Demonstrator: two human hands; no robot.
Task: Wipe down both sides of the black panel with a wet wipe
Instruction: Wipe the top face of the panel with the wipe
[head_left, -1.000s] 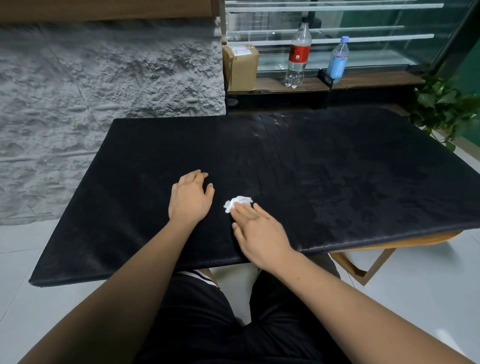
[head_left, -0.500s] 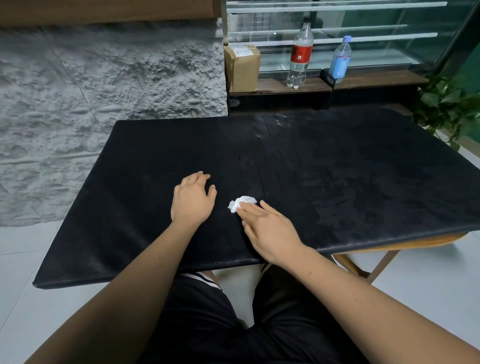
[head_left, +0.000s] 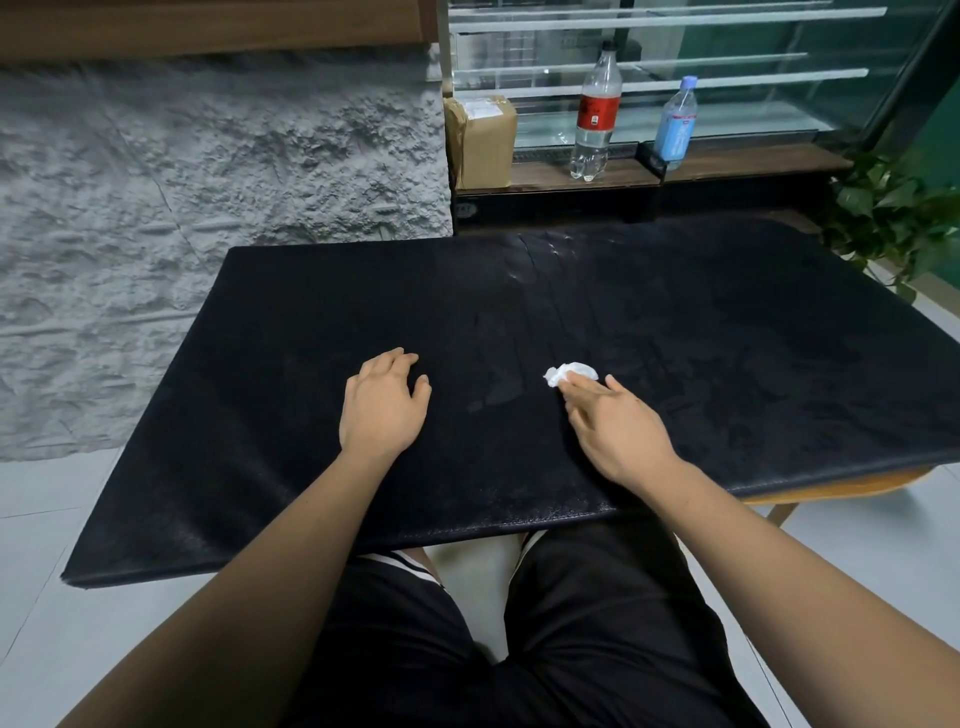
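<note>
Wipe (head_left: 570, 374) rightward, well inside panel (head_left: 322, 312) edges

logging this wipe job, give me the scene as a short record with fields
panel: black panel lies flat, top face up
wipe: wadded white wet wipe on the panel
right hand: straight fingers press the wet wipe
left hand: rests on the panel, holds nothing
behind: red-label bottle, blue-label bottle, cardboard box on a ledge

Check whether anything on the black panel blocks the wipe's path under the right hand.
Nothing visible does. The right hand presses the wet wipe onto the black panel; only the left hand rests on it, apart to the wipe's left.
</note>
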